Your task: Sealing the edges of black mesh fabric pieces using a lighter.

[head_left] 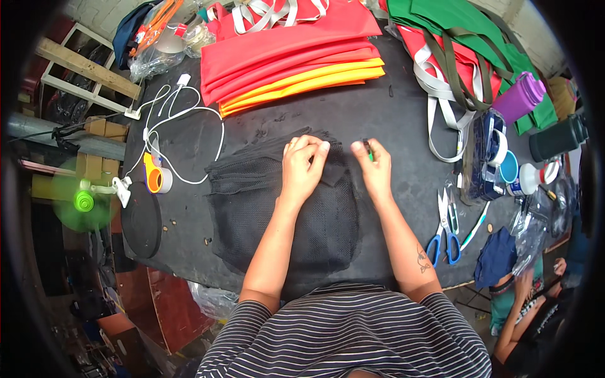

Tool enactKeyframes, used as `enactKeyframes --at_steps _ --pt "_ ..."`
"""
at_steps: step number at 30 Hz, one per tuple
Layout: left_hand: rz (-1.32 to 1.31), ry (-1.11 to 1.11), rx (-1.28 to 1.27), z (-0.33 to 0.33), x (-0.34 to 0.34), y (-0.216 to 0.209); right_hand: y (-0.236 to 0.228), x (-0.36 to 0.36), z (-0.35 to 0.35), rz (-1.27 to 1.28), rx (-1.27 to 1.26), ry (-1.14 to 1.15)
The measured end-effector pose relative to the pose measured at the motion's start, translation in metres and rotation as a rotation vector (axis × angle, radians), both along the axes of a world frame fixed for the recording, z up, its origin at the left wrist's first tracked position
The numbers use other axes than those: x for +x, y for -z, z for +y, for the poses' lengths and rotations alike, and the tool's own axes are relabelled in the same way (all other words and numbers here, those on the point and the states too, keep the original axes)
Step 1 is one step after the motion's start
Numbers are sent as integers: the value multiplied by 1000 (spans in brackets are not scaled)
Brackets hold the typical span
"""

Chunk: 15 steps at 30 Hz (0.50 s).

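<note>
A stack of black mesh fabric pieces [283, 217] lies before me on the dark table, its far edges ruffled and uneven. Over the far part of this stack is my left hand [302, 167], with thumb and fingers closed together; whatever they pinch is too small to make out. Just past the stack's right edge, my right hand [375, 169] is closed around a small dark object with a bit of green [370, 153]. Its fingers hide most of that object. A gap separates the two hands.
Folded red and yellow fabric bags [290, 69] are piled at the back, green bags [466, 38] at the far right. Blue-handled scissors [445, 233] lie right of my right forearm. A white cable [220, 142] and a tape dispenser [155, 175] are leftward, near a small fan [84, 200].
</note>
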State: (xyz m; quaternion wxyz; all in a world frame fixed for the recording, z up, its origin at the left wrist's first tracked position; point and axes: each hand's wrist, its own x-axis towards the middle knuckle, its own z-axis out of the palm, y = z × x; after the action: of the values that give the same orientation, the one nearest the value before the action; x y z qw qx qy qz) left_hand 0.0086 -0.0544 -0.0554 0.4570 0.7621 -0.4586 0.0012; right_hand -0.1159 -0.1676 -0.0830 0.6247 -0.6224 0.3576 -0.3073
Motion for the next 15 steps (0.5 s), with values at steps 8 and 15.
enactKeyframes --at_steps 8,15 --pt "2 -47 -57 -6 3 1 7 6 0 -77 -255 -44" --pt "-103 -116 214 -2 4 -9 -5 12 11 54 -406 -102"
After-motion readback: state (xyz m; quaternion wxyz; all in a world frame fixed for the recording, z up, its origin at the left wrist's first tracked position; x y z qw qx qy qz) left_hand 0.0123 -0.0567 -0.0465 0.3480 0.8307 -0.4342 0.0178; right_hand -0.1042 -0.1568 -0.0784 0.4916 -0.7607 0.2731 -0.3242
